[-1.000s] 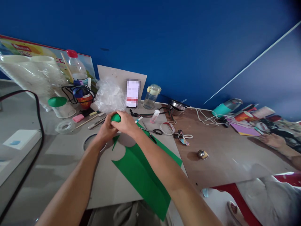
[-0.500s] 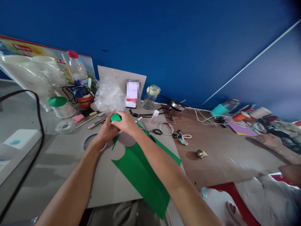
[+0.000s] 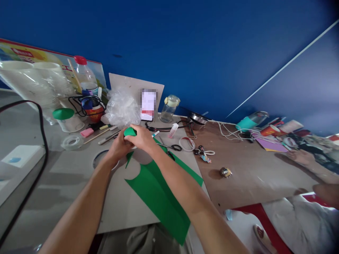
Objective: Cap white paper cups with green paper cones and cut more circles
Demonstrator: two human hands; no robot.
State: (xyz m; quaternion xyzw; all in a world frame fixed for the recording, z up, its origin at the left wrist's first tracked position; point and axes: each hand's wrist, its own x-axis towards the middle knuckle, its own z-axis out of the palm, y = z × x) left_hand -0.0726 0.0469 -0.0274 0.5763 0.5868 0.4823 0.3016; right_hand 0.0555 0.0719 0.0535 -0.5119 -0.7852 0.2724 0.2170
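Both my hands are closed around a small piece of green paper (image 3: 130,132), rounded on top like a cone or cap. My left hand (image 3: 119,145) wraps its left side, and my right hand (image 3: 142,137) presses on it from the right. What lies under the fingers is hidden. Beneath my right forearm is a large sheet of green paper (image 3: 159,197) with curved cut-outs, its near end over the table edge. A small green scrap (image 3: 129,158) lies below my hands. Scissors (image 3: 172,147) rest on the sheet, right of my right hand.
A cup with a green cone top (image 3: 63,113), a tape roll (image 3: 72,141) and a pink marker (image 3: 87,132) stand or lie at left. Behind are a plastic bag (image 3: 123,107), phone (image 3: 148,104) and glass bottle (image 3: 169,108). Another person's hand (image 3: 302,157) rests at right.
My hands stay around the green paper piece with hardly any change in grip. The whole view has shifted very slightly.
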